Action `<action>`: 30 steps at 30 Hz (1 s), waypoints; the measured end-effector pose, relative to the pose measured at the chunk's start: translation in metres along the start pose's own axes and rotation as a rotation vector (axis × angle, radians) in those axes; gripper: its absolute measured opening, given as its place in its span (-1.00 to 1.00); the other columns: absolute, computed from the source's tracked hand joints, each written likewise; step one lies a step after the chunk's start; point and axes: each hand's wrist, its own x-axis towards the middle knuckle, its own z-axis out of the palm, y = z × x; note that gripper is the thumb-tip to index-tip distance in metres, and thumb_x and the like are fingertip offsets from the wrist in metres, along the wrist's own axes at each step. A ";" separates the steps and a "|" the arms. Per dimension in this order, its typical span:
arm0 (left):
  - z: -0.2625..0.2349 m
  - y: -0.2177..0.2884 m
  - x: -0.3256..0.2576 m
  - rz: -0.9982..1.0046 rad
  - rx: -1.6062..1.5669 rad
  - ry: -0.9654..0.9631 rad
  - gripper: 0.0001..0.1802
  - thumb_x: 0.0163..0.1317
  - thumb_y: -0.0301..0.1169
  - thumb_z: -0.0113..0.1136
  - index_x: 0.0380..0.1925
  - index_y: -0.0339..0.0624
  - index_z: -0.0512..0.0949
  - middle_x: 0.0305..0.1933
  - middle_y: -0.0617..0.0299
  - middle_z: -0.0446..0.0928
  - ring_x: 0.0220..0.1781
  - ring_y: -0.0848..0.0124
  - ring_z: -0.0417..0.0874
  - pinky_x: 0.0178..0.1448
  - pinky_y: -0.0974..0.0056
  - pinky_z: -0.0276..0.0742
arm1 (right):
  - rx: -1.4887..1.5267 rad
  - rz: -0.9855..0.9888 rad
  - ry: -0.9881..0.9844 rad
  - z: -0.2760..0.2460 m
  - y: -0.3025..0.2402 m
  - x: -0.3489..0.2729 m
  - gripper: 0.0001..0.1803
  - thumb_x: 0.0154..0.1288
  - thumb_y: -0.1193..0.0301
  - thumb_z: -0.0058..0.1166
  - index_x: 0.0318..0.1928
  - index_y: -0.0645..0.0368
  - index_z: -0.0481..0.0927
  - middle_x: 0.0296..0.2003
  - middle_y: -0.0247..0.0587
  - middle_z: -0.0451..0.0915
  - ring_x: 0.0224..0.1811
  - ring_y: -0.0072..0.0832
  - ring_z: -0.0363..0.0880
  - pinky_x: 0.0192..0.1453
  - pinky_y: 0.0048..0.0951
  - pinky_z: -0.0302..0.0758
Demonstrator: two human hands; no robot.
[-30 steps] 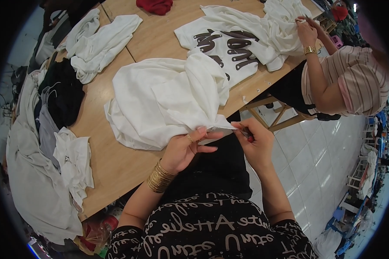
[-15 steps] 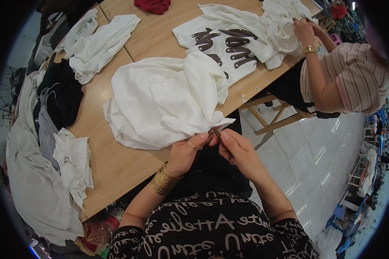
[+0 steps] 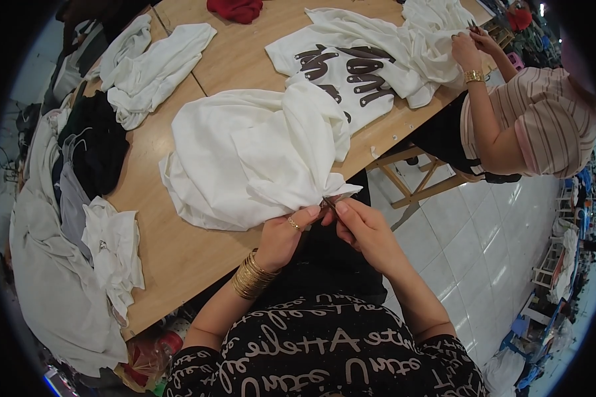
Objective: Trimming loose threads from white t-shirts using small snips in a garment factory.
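Note:
A bunched white garment [image 3: 245, 155] lies on the table's near side, its gathered edge hanging at the table's front. My left hand [image 3: 285, 233], with a ring and gold bangles, pinches that edge between thumb and fingers. Close beside it, my right hand [image 3: 363, 228] is closed around small dark thread snips [image 3: 329, 202]. The tips of the snips meet the fabric by my left thumb, and most of the tool is hidden by my fingers. A small flap of the cloth sticks out above my right thumb.
A wooden table [image 3: 172, 264] bears a white printed garment [image 3: 351, 79], other white garments [image 3: 155, 73] and a red cloth [image 3: 235, 8]. Dark and pale clothes [image 3: 59, 218] are heaped along its left edge. At right, a co-worker [image 3: 516, 119] handles white fabric by a wooden stool [image 3: 414, 185].
The tips of my snips have shifted slightly left against the cloth edge, while my left hand keeps its hold. The co-worker's hand has lifted, showing a pair of snips.

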 end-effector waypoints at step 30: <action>0.001 0.000 -0.001 -0.004 0.084 0.012 -0.83 0.18 -0.48 -0.01 -0.29 -0.35 0.48 -0.29 0.18 0.51 -0.19 0.40 0.49 -0.01 0.33 0.34 | 0.373 0.155 -0.015 0.005 0.001 0.003 -0.68 0.33 0.20 -0.19 -0.39 0.19 0.45 -0.70 -0.50 0.23 -0.74 -0.80 0.02 -0.70 -0.75 -0.08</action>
